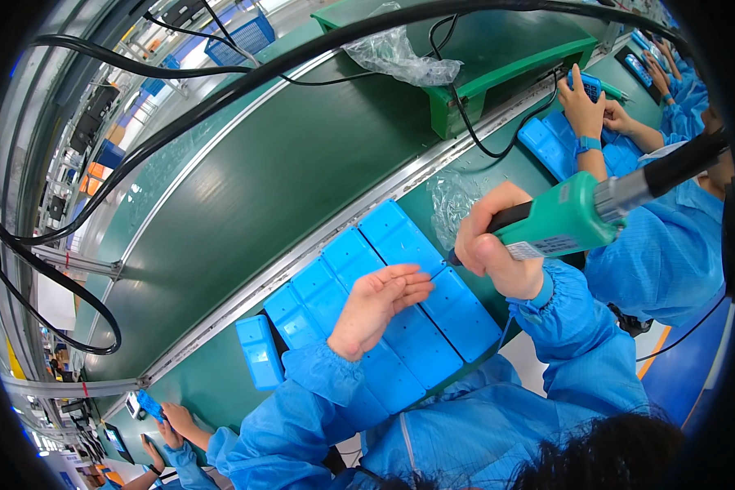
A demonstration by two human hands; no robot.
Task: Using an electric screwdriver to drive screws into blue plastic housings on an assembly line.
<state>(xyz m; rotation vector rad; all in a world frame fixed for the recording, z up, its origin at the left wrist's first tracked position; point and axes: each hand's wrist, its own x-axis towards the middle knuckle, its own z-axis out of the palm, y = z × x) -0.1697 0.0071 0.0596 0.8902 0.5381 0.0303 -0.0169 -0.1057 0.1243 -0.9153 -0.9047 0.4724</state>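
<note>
Blue plastic casings point(400, 302) lie in a row on the worktop point(220, 384); my left hand point(380, 306) rests flat, released, steadying them, right hand point(494, 245) clenched around the green electric screwdriver point(563, 220), tip down—fastening step, next needs square alignment.

The left hand point(376, 306) lies flat on a row of blue trays point(416, 343) on the bench point(212, 384). The right hand point(494, 245) grips a green power screwdriver point(567, 220), its tip at a tray. A green conveyor belt point(261, 180) runs just beyond.
</note>
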